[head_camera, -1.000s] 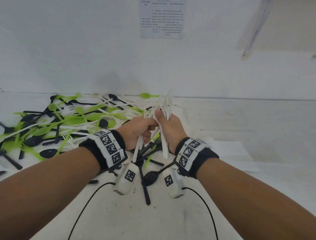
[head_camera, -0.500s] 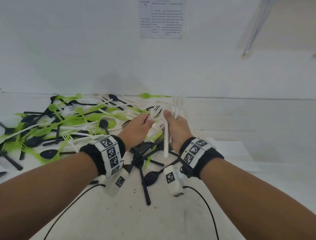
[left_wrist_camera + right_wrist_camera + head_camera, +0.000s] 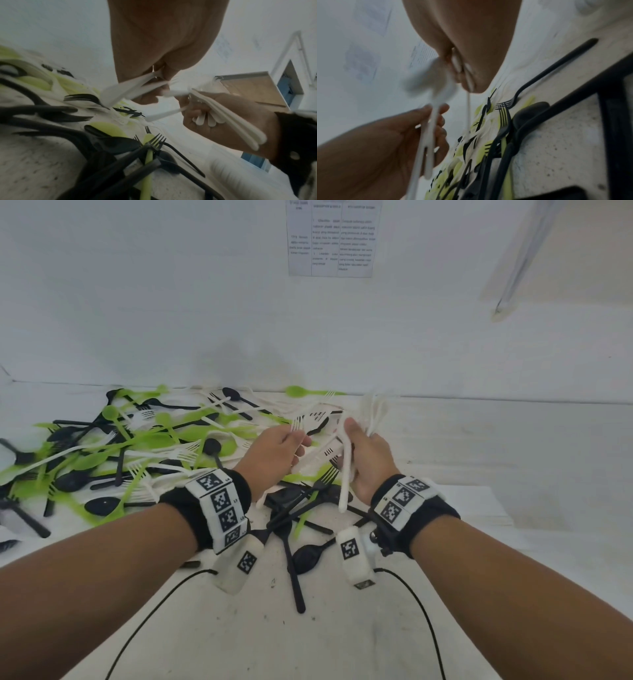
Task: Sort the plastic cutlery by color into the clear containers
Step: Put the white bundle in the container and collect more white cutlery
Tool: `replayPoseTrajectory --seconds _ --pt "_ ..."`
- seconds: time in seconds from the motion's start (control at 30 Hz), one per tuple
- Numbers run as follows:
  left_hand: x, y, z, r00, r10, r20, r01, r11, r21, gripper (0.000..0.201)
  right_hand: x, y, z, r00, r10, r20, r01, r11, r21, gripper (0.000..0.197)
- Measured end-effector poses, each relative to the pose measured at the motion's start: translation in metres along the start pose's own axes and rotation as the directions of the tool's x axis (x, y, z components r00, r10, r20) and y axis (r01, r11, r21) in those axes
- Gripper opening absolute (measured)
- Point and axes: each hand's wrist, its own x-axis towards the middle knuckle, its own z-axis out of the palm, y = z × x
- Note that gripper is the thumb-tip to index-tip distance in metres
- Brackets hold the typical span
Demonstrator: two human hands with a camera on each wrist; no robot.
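Now L hand (image 3: 274,451) pinches white forks (image 3: 310,455); R hand (image 3: 368,460) grips white cutlery bundle (image 3: 371,412).

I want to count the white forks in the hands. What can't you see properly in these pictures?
- Right hand, head view: its white cutlery bundle is blurred by motion; count unclear.
- Left hand: the white forks it pinches smear in the left wrist view.
- Wall notice: print too small to read.
- Clear containers: not in any view.
- Cutlery pile: cut off at the head view's left edge.
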Motion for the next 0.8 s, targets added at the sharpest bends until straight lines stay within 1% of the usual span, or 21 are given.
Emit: replayPoseTrajectory --seconds 0.07,0.1,0.13,0.17,0.27,0.3,0.33,0.4,0.43,0.47,0.5,0.53,0.57,0.63,0.67,0.73,0.8 --pt "-0.001 0.002 0.003 0.997 0.063 0.046 -0.066 0.996 0.064 0.031 -0.008 -0.003 0.006 0.992 0.024 0.121 -0.023 1.000 -0.010 0.033" --pt "-0.001 0.003 0.005 0.993 0.085 0.077 -0.091 0.992 0.082 0.033 -0.009 -0.003 0.009 0.986 0.021 0.163 -0.018 1.000 -0.021 0.033" --pt "-0.003 0.006 0.007 0.990 0.093 0.108 -0.104 0.990 0.098 0.035 -0.011 -0.003 0.012 0.984 0.010 0.175 -0.005 1.000 -0.030 0.034" --pt "-0.002 0.005 0.007 0.986 0.108 0.125 -0.121 0.987 0.103 0.036 -0.012 -0.003 0.014 0.983 0.004 0.183 0.004 0.999 -0.039 0.037" --pt "-0.001 0.004 0.004 0.977 0.098 0.187 -0.121 0.986 0.116 0.036 -0.008 -0.004 0.011 0.990 -0.015 0.140 0.024 0.998 -0.064 0.039" --pt "0.000 0.002 0.002 0.978 0.084 0.190 -0.108 0.987 0.118 0.035 -0.005 -0.004 0.008 0.991 -0.030 0.127 0.039 0.997 -0.068 0.040" --pt "0.000 0.003 0.000 0.983 0.068 0.169 -0.086 0.991 0.102 0.032 -0.003 -0.004 0.006 0.993 -0.044 0.111 0.052 0.996 -0.067 0.043" --pt "0.004 0.005 -0.006 0.997 0.032 0.070 -0.033 0.999 0.014 0.029 0.002 -0.003 0.001 0.995 -0.056 0.078 0.061 0.995 -0.073 0.058" --pt "0.007 0.006 -0.008 1.000 -0.008 0.028 0.008 1.000 -0.016 0.033 0.004 -0.002 -0.001 0.996 -0.053 0.078 0.059 0.995 -0.081 0.062" --pt "0.008 0.009 -0.009 0.998 -0.067 0.011 0.067 0.997 -0.046 0.040 0.004 -0.003 -0.002 0.995 -0.052 0.090 0.060 0.994 -0.093 0.061" --pt "0.011 0.009 -0.009 0.990 -0.139 0.010 0.139 0.986 -0.096 0.048 0.004 -0.002 -0.003 0.992 -0.052 0.111 0.064 0.993 -0.104 0.056" --pt "0.014 0.011 -0.008 0.982 -0.190 0.017 0.191 0.969 -0.160 0.052 0.003 -0.003 -0.004 0.990 -0.055 0.133 0.069 0.992 -0.110 0.048" --pt "0.016 0.011 -0.005 0.977 -0.213 0.025 0.214 0.957 -0.196 0.049 0.003 -0.002 -0.004 0.985 -0.058 0.163 0.078 0.990 -0.117 0.043" --pt "0.018 0.011 0.004 0.985 -0.172 0.024 0.173 0.961 -0.217 0.031 -0.003 -0.001 -0.001 0.973 -0.086 0.214 0.120 0.981 -0.151 0.040" --pt "0.018 0.011 0.008 0.991 -0.134 0.023 0.136 0.956 -0.260 0.024 -0.005 -0.001 0.002 0.968 -0.102 0.231 0.143 0.976 -0.167 0.040" --pt "0.016 0.013 0.015 0.994 -0.102 0.051 0.113 0.922 -0.371 0.018 -0.010 -0.001 0.006 0.958 -0.128 0.255 0.174 0.970 -0.170 0.038" --pt "0.013 0.015 0.016 0.990 -0.100 0.096 0.133 0.886 -0.444 0.017 -0.011 -0.002 0.007 0.951 -0.158 0.267 0.205 0.966 -0.158 0.038"
